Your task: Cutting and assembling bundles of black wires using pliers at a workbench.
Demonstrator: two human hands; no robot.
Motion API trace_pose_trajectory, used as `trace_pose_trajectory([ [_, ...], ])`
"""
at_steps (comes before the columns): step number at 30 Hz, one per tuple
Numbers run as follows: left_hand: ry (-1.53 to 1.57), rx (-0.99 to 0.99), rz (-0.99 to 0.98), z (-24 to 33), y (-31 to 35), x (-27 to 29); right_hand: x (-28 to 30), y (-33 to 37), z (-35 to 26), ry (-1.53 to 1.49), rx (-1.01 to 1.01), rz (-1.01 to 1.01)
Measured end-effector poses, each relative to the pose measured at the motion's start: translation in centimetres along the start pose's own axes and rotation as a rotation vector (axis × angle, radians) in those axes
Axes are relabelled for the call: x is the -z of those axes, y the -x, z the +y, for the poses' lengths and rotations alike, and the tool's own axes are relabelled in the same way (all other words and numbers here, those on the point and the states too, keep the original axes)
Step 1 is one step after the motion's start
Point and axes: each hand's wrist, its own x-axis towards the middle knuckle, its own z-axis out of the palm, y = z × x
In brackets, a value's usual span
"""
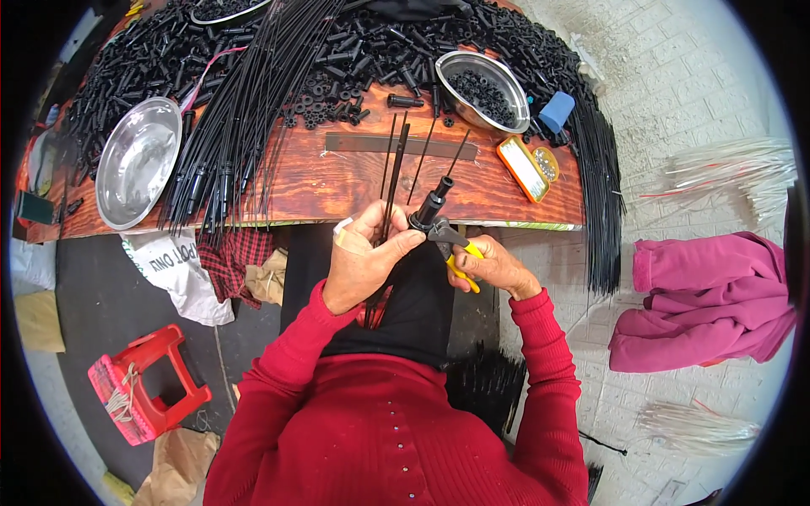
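Over my lap, at the table's near edge, my left hand (359, 263) is closed around several thin black rods (395, 173). Its thumb and fingers also pinch the base of a stepped black plastic tube fitting (431, 205), which points up and away to the right. Tape wraps part of this hand. My right hand (499, 268) grips pliers (458, 275) with yellow handles. Their dark jaws sit against the lower end of the fitting; whether they bite on it or on a rod I cannot tell. My left fingers partly hide the rods.
Black fittings (371, 59) heap across the wooden table (287, 198). Bundled black rods (236, 126) lie at left, beside a metal bowl (139, 164). Another bowl (517, 80) holds small black rings, near a blue cup (557, 111) and yellow tin (524, 169). A red stool (181, 358) stands lower left.
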Motion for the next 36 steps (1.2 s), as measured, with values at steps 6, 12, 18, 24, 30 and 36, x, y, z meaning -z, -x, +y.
trace_pose_trajectory([
  [6, -0.044, -0.006, 0.019, -0.3, 0.0, 0.2, -0.1, 0.0, -0.3, 0.037, 0.007, 0.016],
  [12, 0.055, 0.016, 0.016, 0.0, -0.2, 0.5, -0.3, -0.1, -0.2, 0.034, -0.006, 0.019],
  [18, 0.124, 0.035, -0.102, 0.6, -0.3, 1.3, -0.3, 0.0, -0.3, 0.021, 0.022, -0.048],
  [24, 0.102, 0.013, 0.023, 1.7, 0.4, 0.2, -0.6, -0.2, -0.3, 0.004, 0.030, -0.030],
  [30, 0.037, 0.064, 0.085, 1.8, 1.2, -0.4, -1.0, 0.1, -0.3, -0.026, 0.035, 0.014],
  [36, -0.132, 0.034, 0.122, 1.1, 1.9, -0.1, -1.3, 0.2, -0.2, -0.003, 0.045, 0.009],
])
